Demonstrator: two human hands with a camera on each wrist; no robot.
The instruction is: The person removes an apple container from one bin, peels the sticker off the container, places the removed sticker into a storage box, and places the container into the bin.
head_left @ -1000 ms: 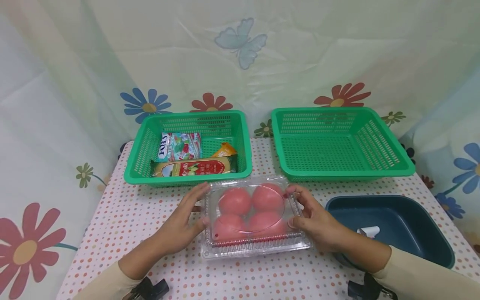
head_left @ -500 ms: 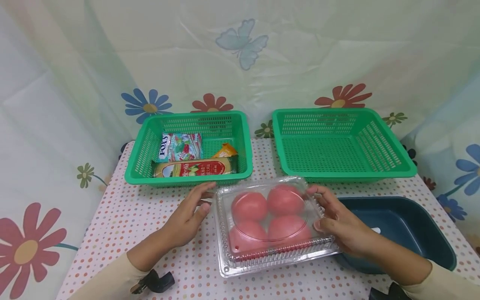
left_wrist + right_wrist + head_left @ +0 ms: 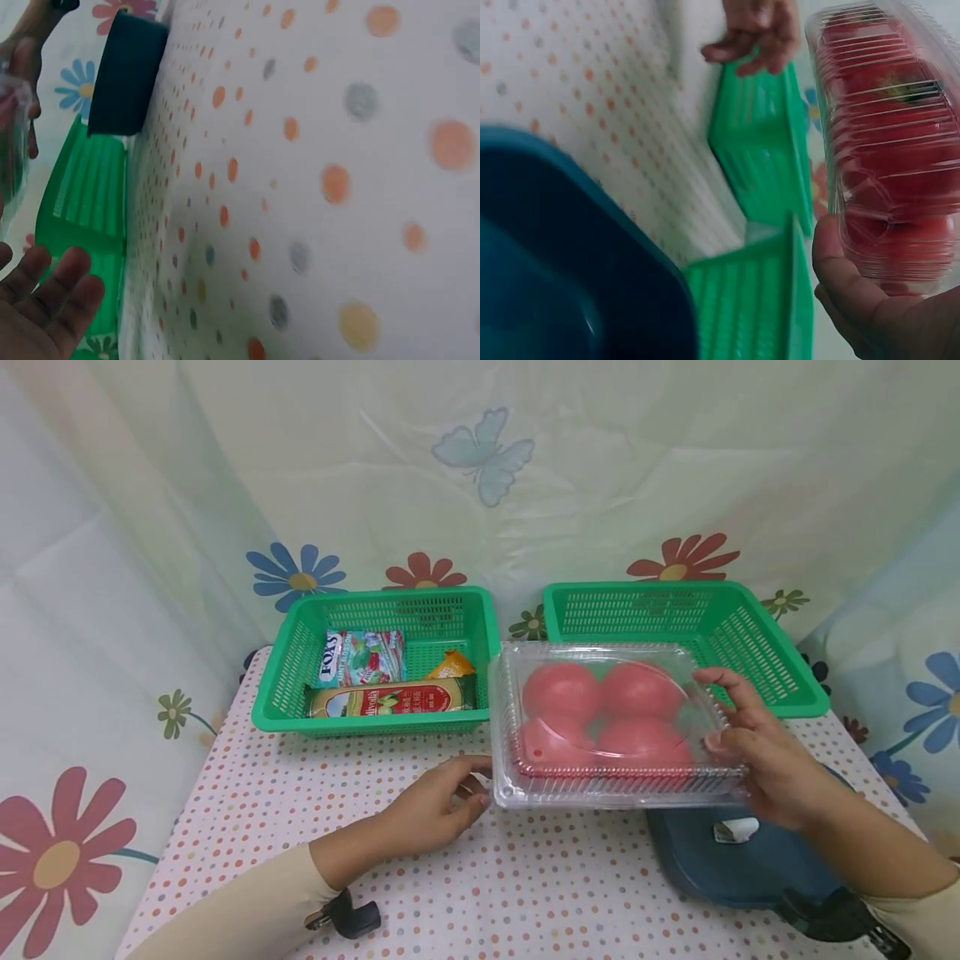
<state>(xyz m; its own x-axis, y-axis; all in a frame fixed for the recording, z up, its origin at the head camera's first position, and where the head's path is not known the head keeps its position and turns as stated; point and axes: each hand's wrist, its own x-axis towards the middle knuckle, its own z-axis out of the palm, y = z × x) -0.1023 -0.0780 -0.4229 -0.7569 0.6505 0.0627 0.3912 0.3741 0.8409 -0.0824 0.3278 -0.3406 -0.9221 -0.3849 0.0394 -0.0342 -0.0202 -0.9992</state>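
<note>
A see-through plastic clamshell box [image 3: 615, 789] holds several red tomatoes [image 3: 561, 692]; a green stem end shows through its wall in the right wrist view. My right hand [image 3: 768, 760] grips the box by its right side, thumb in front and fingers behind. The box is lifted above the table and overlaps the front of the right green basket [image 3: 787, 672]. Just off the box's lower left corner is my left hand [image 3: 442, 802], its fingers loosely bent and holding nothing. In the left wrist view the fingers [image 3: 64, 289] are spread apart from the box.
The left green basket [image 3: 390, 724] contains a candy bag [image 3: 363, 656], a long pasta packet [image 3: 390, 697] and a small orange packet [image 3: 452, 665]. Below my right forearm stands a dark blue basin [image 3: 697, 868] with a small white item [image 3: 737, 830] inside. A dotted cloth [image 3: 525, 877] covers the table.
The box has risen and moved right and away from me in my right hand. My left hand has let go of its left side, trailing rightward and lower.
</note>
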